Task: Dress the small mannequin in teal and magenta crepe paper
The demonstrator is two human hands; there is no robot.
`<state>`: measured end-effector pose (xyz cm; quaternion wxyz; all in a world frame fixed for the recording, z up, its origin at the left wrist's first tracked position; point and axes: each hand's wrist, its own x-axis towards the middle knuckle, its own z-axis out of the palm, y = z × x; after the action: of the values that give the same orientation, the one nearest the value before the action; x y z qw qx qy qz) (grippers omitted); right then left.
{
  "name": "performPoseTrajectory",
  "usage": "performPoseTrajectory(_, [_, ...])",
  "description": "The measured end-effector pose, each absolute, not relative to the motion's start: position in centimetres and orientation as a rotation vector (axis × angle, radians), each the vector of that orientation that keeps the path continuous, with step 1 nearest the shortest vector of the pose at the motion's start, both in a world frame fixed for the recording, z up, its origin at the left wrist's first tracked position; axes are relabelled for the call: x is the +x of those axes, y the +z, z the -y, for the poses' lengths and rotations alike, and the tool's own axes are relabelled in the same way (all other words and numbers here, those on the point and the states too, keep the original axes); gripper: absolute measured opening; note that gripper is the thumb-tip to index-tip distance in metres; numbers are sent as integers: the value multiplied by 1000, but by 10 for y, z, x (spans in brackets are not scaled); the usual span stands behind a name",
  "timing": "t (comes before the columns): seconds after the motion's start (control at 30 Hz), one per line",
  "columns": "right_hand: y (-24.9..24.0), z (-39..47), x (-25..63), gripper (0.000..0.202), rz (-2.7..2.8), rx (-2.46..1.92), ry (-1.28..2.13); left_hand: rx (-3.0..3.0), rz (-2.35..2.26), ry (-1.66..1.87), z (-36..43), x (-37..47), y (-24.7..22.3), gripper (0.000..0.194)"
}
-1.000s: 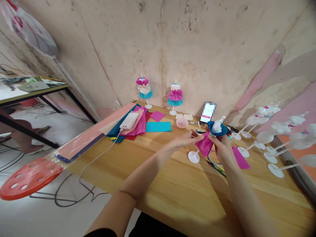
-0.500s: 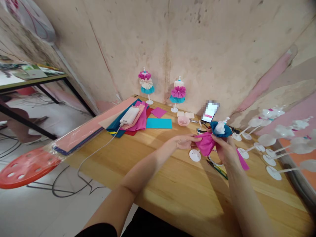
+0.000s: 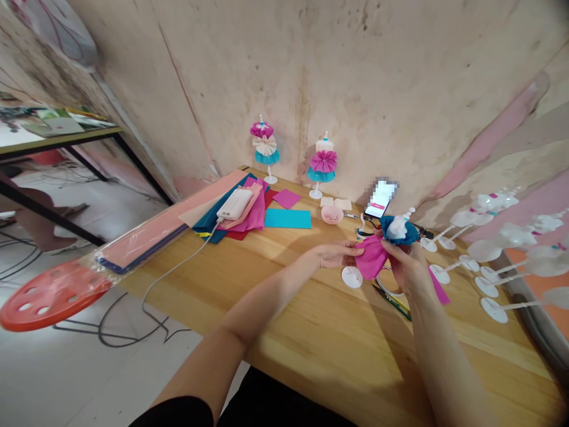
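Above the wooden table (image 3: 311, 320), a glossy white mannequin (image 3: 398, 227) tilts in crinkled blue ruffle (image 3: 411, 233) and gathered magenta skirt (image 3: 370, 259). My left hand (image 3: 336, 255) pinches the skirt; my right hand (image 3: 409, 264) grips the mannequin.

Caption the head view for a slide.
Left hand pinches magenta material on a white mannequin held in the right hand.

On a table (image 3: 311, 332) against a wall (image 3: 222, 71), a pile of sheets (image 3: 253, 218) lies left, a power bank (image 3: 235, 204) on top. Behind, to its right, stand 2 dress forms (image 3: 323, 161); just before them, rightward, a bowl (image 3: 332, 216), then a phone (image 3: 381, 199). Nearer, a held form (image 3: 398, 228) between left hand (image 3: 340, 254) and right hand (image 3: 408, 264); far right, more forms (image 3: 509, 236).
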<state>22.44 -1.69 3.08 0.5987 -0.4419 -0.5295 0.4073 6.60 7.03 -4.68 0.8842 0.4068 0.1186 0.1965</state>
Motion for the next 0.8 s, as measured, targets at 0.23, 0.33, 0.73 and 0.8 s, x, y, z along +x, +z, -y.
performPoseTrajectory(0.23, [35,20,235,48,1401,-1136,931,1205,-435,537,-81,45,-26,41])
performPoseTrajectory(0.33, [31,16,234,50,1406,-1167,867,1501,-568,1041,-76,42,-5,35])
performPoseTrajectory(0.73, [37,22,221,30,1614,-1439,371,2022,-670,1415,-36,70,22,11])
performPoseTrajectory(0.8, [38,24,220,30,1653,-1443,349,2020,-685,1434,-38,69,22,11])
